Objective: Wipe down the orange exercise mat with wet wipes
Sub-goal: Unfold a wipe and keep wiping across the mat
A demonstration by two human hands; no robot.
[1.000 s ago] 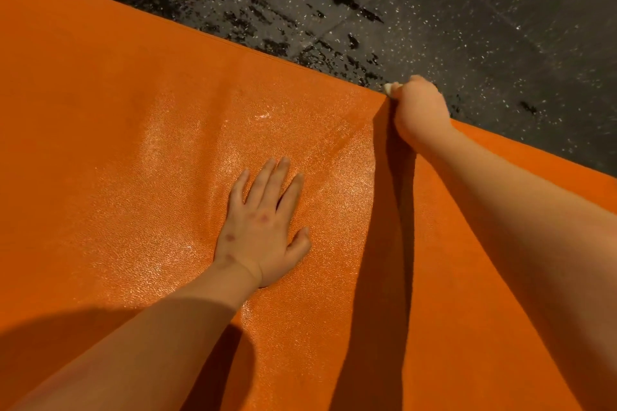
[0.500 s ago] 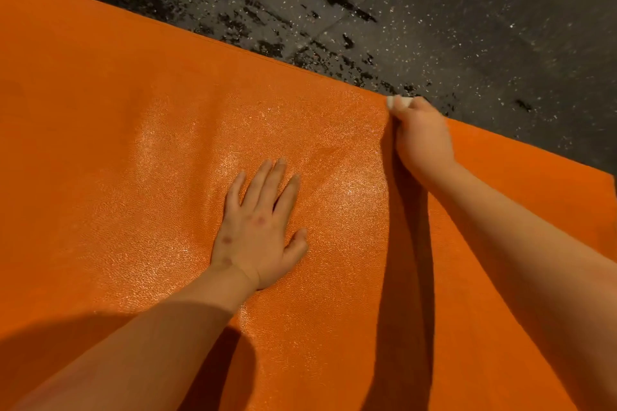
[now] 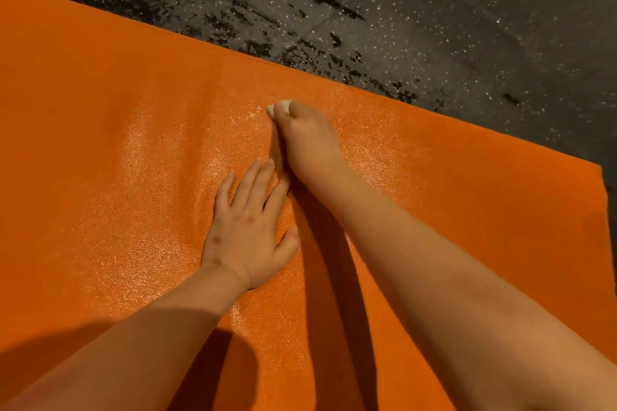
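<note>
Wiping stroke on the orange mat (image 3: 100,117), seen from above. The mat lies flat on a dark speckled floor (image 3: 467,27) and fills the near and left part of the view, its far edge running diagonally and a corner showing at the right.

Risks, as a judgement: the wet wipe (image 3: 281,107) is bunched small, so each pass probably covers a narrow strip and patches may be missed. A hard push could also ruck the mat if the bracing hand lifts. The glossy sheen around both hands suggests a damp surface on which a palm might slip.

The right hand (image 3: 307,140) has its fingers curled round the wipe. Only a pale tip shows, at the far left end of the knuckles, touching the mat. The left hand (image 3: 250,227) lies palm down, fingers straight and slightly spread, just beside the right wrist.
</note>
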